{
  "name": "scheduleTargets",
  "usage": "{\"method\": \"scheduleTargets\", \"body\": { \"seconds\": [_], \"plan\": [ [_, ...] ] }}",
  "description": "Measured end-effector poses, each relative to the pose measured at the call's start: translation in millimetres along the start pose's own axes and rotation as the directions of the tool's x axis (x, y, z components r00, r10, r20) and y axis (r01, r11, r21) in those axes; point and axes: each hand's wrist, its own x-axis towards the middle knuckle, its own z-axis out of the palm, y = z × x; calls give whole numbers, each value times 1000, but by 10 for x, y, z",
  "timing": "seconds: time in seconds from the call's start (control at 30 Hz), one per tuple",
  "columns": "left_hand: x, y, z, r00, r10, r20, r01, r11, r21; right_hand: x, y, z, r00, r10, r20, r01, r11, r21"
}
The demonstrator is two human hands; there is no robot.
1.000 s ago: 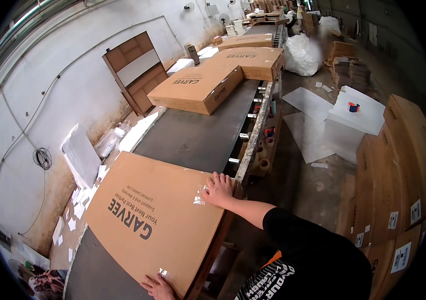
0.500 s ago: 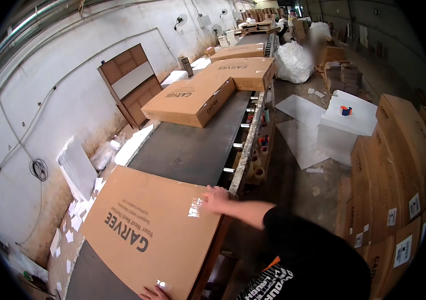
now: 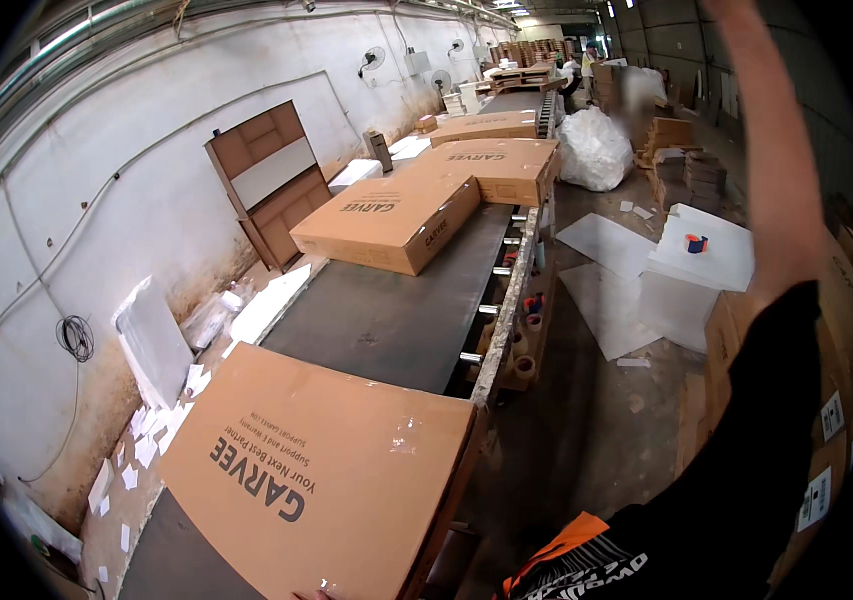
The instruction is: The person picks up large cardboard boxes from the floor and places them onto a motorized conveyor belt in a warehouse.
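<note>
A large flat cardboard box (image 3: 341, 470) lies on the dark conveyor belt (image 3: 371, 320) right in front of me, with clear tape on its far right corner. Only the fingertips of my left hand (image 3: 319, 595) show at the lower edge, touching the near side of this box beside a shiny bit of tape. How the rest of that hand is bent is cut off. My right forearm (image 3: 778, 160) reaches up along the right side, off the box. The right hand itself lies beyond the top edge.
Farther along the belt lie more flat boxes (image 3: 386, 222). White foam blocks (image 3: 691, 295) stand on the floor to the right, with a tape roll (image 3: 695, 243) on top. Stacked cartons (image 3: 831, 470) line the right side. A metal rail (image 3: 502, 345) borders the belt.
My right hand has left the box's far right corner, and the arm has swung upward out of view. The left hand has slipped lower, nearly out of the picture.
</note>
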Motion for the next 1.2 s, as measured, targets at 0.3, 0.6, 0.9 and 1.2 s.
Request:
{"method": "scheduleTargets", "body": {
  "seconds": [0.3, 0.6, 0.9, 1.2],
  "plan": [
    [21, 43, -33, 999, -24, 31, 25, 999, -41, -4044, -830, 1843, 117, 333, 935, -345, 897, -276],
    [239, -165, 167, 998, -35, 60, 37, 999, -40, -5506, -2057, 1676, 228, 244, 943, -313, 935, -166],
    [748, 56, 344, 977, -211, -16, 211, 977, 8, -5455, -2020, 1612, 192, 249, 949, -328, 928, -177],
    [757, 8, 322, 972, -232, 31, 233, 973, -8, -5491, -2079, 1626, 153, 239, 959, -322, 929, -181]
  ]
}}
